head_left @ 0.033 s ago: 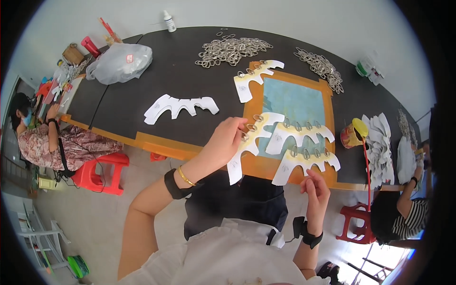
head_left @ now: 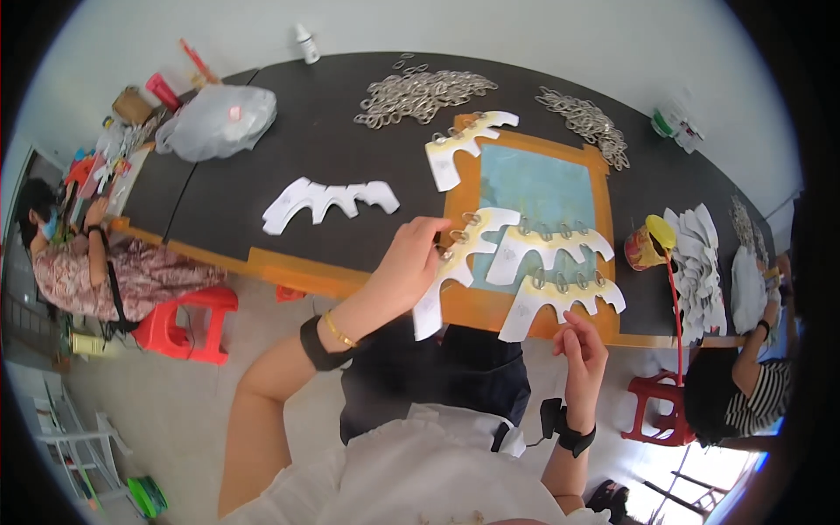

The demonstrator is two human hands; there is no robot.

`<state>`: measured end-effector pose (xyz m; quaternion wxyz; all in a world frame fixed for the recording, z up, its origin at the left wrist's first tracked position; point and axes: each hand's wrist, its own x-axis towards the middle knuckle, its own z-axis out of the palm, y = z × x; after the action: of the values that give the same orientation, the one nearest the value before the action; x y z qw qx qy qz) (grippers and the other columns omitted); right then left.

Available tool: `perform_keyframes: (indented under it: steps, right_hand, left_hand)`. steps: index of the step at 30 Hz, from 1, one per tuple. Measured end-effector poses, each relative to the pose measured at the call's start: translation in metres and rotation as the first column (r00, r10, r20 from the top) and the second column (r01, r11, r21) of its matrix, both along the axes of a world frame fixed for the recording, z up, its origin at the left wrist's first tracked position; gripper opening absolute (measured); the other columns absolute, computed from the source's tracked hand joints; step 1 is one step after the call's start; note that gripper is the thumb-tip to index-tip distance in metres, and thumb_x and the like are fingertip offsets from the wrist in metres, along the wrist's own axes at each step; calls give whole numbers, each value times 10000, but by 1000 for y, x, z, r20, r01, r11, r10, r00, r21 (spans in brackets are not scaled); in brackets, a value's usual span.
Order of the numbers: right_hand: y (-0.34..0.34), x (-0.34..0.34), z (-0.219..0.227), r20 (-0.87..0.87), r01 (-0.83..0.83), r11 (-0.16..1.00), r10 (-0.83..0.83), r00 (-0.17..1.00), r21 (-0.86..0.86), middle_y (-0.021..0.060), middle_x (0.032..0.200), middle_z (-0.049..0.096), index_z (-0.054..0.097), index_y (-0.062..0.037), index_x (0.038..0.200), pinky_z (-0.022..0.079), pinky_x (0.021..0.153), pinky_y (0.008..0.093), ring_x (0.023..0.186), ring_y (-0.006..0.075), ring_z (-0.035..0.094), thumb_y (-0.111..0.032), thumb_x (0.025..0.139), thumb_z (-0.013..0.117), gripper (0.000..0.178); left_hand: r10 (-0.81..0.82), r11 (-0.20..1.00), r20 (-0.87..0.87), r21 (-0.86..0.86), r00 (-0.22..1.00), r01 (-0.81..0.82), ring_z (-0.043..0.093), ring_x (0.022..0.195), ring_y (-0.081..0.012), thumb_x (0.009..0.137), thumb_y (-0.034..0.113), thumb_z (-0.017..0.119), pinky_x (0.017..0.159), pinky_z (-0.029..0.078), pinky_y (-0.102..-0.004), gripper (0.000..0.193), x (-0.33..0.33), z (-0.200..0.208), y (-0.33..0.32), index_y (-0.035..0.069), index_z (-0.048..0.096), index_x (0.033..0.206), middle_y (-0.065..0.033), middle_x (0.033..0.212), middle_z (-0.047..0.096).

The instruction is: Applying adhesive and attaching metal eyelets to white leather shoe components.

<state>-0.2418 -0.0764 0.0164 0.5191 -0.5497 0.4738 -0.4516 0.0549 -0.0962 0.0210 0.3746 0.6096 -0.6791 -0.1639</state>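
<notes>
My left hand (head_left: 409, 269) is closed at the left edge of a white scalloped cut-out (head_left: 429, 313) with a yellowish band, beside small metal rings (head_left: 459, 236) standing on it. Its fingertips are partly hidden, so what they pinch cannot be made out. My right hand (head_left: 581, 350) hovers by the lower edge of another ringed cut-out (head_left: 518, 320), fingers loosely bent and apart, nothing visible in them. Just above lies a third ringed cut-out (head_left: 506, 265), partly over a blue sheet (head_left: 542, 188). A further ringed cut-out (head_left: 444, 166) rests at the sheet's upper left corner.
Plain white cut-outs (head_left: 293, 203) lie on the dark table (head_left: 236, 206). Loose metal rings (head_left: 424, 94) are heaped behind. At right are a yellow-topped tin (head_left: 646, 247) with a red stick and stacked cut-outs (head_left: 696, 271). A plastic bag (head_left: 219, 122) sits left. Co-workers sit at both sides.
The whole scene sits slightly further left in the picture. Both hands keep nearly the same pose at the same cut-outs.
</notes>
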Motion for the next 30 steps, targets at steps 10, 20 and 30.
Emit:
perform_keyframes:
  steps: [10, 20, 30]
  right_hand:
    - [-23, -60, -9, 297, 390, 920, -382, 875, 35, 39, 884, 558, 298, -31, 1407, 422, 603, 203, 671, 67, 512, -66, 913, 521, 543]
    - [-46, -100, 19, 220, 525, 790, -477, 851, -317, 43, 974, 571, 483, -10, 1262, 442, 674, 213, 744, 79, 535, -119, 945, 508, 336]
    - [-51, -120, 50, -72, 406, 753, -512, 856, -518, 76, 870, 619, 609, 28, 1021, 461, 720, 235, 799, 123, 590, -55, 925, 521, 154]
  left_hand:
    - [-485, 664, -481, 341, 730, 666, 508, 1152, -197, 906, 19, 440, 935, 431, -324, 352, -78, 104, -12, 16, 459, 1257, -85, 1247, 517]
    - [-520, 736, 405, -234, 752, 635, 460, 1177, -335, 702, 146, 725, 988, 393, -393, 620, -234, 56, -160, 26, 454, 1247, -177, 1285, 479]
    - [-582, 758, 395, -51, 711, 650, 472, 1182, -371, 673, 130, 748, 957, 426, -419, 656, -245, 35, -178, 74, 448, 1254, -147, 1269, 515]
